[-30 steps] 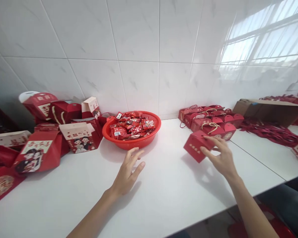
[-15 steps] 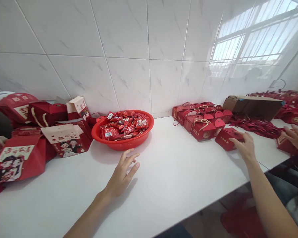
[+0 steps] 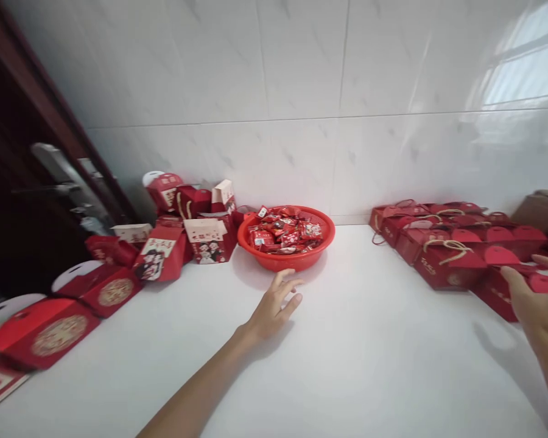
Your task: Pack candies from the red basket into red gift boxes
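A dark door (image 3: 4,134) with a silver handle (image 3: 67,173) stands upper left. White wall tiles (image 3: 296,73) fill the top, with window light (image 3: 527,67) shining at upper right.

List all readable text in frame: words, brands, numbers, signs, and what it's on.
None reads with certainty.
Red couple-print box: characters on pale panel, too blurred.
Cream-topped box: lettering too small.
Cord-handled box: gold characters, blurred.
Box by right hand: gold characters, blurred.
Candy wrappers: print too small.
Round gold emblems, left boxes: too blurred.
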`<state>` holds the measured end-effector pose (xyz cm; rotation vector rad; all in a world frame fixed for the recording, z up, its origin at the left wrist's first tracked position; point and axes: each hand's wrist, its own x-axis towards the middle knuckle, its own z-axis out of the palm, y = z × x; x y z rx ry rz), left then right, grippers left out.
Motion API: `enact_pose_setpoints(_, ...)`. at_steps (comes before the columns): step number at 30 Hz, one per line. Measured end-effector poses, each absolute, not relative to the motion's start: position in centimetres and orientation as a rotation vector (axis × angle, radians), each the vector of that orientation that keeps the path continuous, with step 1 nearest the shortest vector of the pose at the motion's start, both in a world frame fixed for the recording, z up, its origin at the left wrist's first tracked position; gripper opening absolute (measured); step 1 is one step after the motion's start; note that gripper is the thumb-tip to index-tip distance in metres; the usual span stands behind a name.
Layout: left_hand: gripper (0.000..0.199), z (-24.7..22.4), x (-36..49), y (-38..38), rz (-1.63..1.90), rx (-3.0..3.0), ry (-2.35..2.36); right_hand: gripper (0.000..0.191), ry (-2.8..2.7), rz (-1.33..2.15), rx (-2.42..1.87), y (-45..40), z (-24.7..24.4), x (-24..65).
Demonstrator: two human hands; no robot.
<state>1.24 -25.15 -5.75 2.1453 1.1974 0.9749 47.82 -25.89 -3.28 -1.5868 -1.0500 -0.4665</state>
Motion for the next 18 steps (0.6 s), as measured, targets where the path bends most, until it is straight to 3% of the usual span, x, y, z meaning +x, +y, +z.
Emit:
enact_pose_setpoints(3, 0.035, -4.6, 0.6, -24.8, 1.113, 2.219, 1.199, 0.036, -1.238, -0.379, -1.361, -25.0, -1.7, 41.6)
enact_pose_setpoints(7, 0.028, -2.0, -2.0, -24.3, 1.370, 2.250, 1.300, 0.020, -1.921, -0.100, -0.925, -25.3, -2.6, 31.2)
enact_pose_setpoints(10, 0.023, 0.5, -5.4, -23.4, 1.527, 2.159, 1.503, 0.027, -2.308, 0.106, -0.607, -27.3, -5.3, 24.5)
enact_pose_setpoints(14, 0.020, 5.0, -11.8, -21.2, 1.638, 1.947, 1.824, 0.034, -2.411, 0.264, -0.350, -30.0, -9.0, 19.9)
enact_pose_setpoints(18, 0.023, 10.9, -18.4, -20.8, 1.465, 1.640, 2.254, 0.039, -2.431, 0.323, -0.335, -30.7, -10.5, 19.4)
